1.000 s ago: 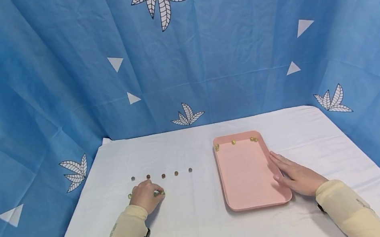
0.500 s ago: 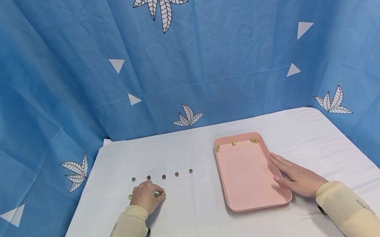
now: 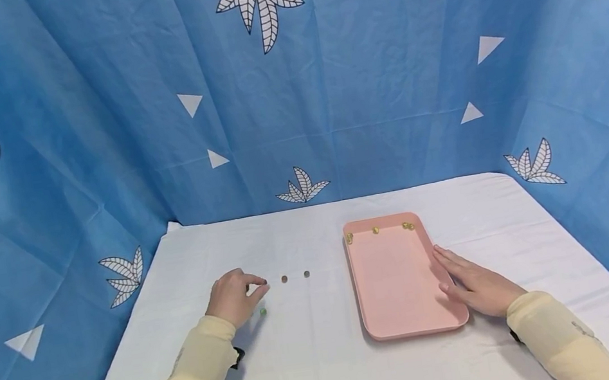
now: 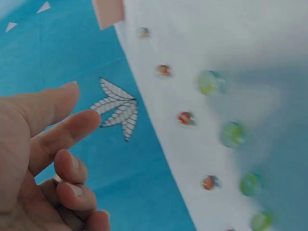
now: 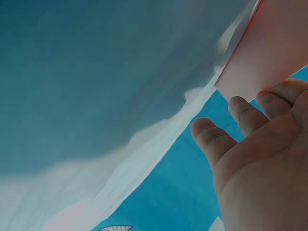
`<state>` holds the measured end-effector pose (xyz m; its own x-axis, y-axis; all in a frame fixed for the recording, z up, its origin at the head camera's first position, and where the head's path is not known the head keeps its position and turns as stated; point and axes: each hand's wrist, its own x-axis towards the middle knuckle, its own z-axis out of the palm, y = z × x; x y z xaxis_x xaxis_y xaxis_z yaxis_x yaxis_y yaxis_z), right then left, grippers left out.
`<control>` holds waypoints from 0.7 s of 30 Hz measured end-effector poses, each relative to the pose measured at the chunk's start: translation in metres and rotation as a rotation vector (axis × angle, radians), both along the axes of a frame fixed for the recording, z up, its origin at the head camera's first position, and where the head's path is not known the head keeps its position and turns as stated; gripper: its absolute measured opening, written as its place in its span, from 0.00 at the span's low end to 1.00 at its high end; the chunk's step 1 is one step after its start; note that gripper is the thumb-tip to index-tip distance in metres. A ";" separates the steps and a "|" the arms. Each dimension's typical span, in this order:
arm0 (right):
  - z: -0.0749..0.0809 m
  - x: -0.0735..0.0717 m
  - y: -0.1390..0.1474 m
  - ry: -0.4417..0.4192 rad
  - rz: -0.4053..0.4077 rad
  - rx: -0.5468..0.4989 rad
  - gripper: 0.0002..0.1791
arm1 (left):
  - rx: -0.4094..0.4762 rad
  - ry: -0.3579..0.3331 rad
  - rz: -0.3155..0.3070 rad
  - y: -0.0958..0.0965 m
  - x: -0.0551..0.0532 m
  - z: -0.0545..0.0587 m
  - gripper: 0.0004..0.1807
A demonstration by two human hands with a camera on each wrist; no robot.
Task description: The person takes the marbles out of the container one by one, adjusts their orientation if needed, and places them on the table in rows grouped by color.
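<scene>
My left hand hovers over two rows of small glass marbles, its thumb and index finger apart with nothing between them. In the left wrist view, several green marbles form one row. The other row has red-orange marbles and a pale one. From the head, this hand hides most of both rows, leaving one green marble below the fingertips. A pink tray sits to the right, holding several yellowish marbles along its far end. Fingers nearly straight, my right hand rests against its right rim.
White cloth covers the table. Blue curtains with leaf prints enclose its back and both sides. Bare cloth lies between the marble rows and the tray.
My left hand has lifted from the green marbles and shifted away from me, over the darker row. The green marble by its fingertips stays on the cloth. My right hand and the tray stay put.
</scene>
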<state>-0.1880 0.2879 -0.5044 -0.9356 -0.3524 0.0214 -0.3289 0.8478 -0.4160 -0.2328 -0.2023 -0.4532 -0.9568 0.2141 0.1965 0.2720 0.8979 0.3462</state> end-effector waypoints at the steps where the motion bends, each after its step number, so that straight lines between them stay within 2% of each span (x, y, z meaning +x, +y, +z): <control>1: 0.000 0.000 0.000 0.001 0.001 0.000 0.39 | 0.011 0.004 0.000 0.003 0.000 0.003 0.09; 6: 0.000 -0.001 -0.001 0.007 0.008 -0.002 0.38 | 0.064 0.003 -0.010 0.018 -0.001 0.016 0.10; 12: -0.002 -0.001 0.000 0.012 0.006 -0.008 0.39 | 0.096 -0.031 -0.014 0.044 -0.005 0.023 0.11; 21: 0.000 0.000 -0.001 0.008 0.004 -0.004 0.39 | 0.105 -0.029 -0.098 0.082 -0.013 0.031 0.12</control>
